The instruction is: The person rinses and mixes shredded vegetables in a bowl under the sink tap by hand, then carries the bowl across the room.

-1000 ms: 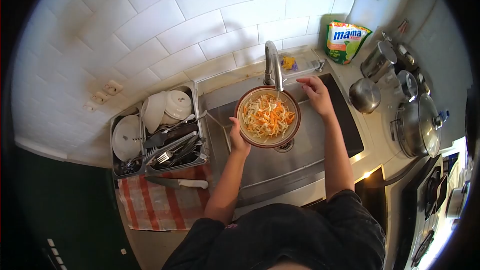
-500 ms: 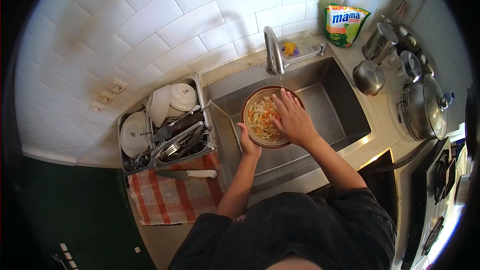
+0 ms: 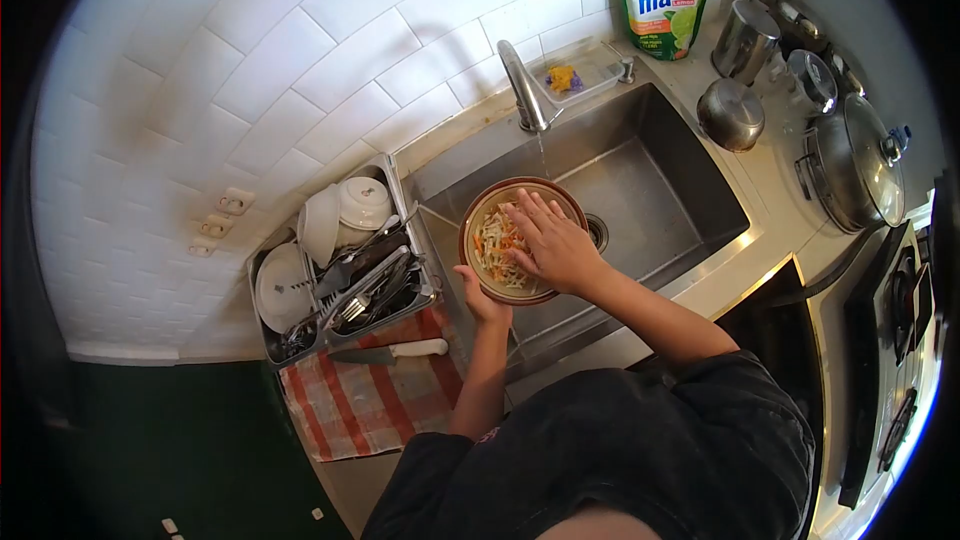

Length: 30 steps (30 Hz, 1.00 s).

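Observation:
A brown-rimmed bowl (image 3: 478, 215) is held over the sink (image 3: 640, 175). Shredded white and orange vegetables (image 3: 497, 252) fill it. My left hand (image 3: 486, 302) grips the bowl at its lower left side, thumb on the rim. Over the right part of the bowl lies my right hand (image 3: 560, 248), palm down with fingers stretched out, covering some of the shreds. From the faucet (image 3: 522, 90) a thin stream of water falls toward the bowl's back rim.
Left of the sink, a rack (image 3: 435, 290) holds dishes and cutlery. A knife (image 3: 415, 348) rests on a striped cloth (image 3: 345, 395). Behind stands a green detergent pouch (image 3: 665, 20). Metal pots (image 3: 732, 115) and a large lidded pot (image 3: 855, 160) stand at the right.
My right hand has come from beside the faucet onto the bowl, its fingers over the shreds. The bowl and my left hand have shifted left relative to the sink, and the view has turned.

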Motion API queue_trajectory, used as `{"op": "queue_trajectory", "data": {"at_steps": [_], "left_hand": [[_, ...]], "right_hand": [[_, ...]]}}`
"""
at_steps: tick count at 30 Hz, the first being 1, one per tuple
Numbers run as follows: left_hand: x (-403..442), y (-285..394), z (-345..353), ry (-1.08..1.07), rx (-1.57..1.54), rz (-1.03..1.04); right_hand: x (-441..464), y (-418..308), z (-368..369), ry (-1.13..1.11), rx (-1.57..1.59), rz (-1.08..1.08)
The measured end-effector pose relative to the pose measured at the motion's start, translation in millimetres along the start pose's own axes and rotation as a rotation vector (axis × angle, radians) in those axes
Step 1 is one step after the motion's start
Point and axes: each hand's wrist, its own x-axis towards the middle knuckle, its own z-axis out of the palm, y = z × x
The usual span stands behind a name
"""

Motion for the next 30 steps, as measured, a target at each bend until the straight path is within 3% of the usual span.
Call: {"op": "queue_trajectory", "data": {"at_steps": [13,20,30], "left_hand": [[-10,15,-22,-0.012,0.085,0.020],[-23,27,1,0.118,0.190,0.046],[-21,29,-20,0.046,0.232,0.048]], "right_hand": [[-4,-8,11,0.065,0.053,0.059],[-6,-12,22,0.038,0.090,0.098],[-7,-13,27,0.035,0.175,0.109]]}}
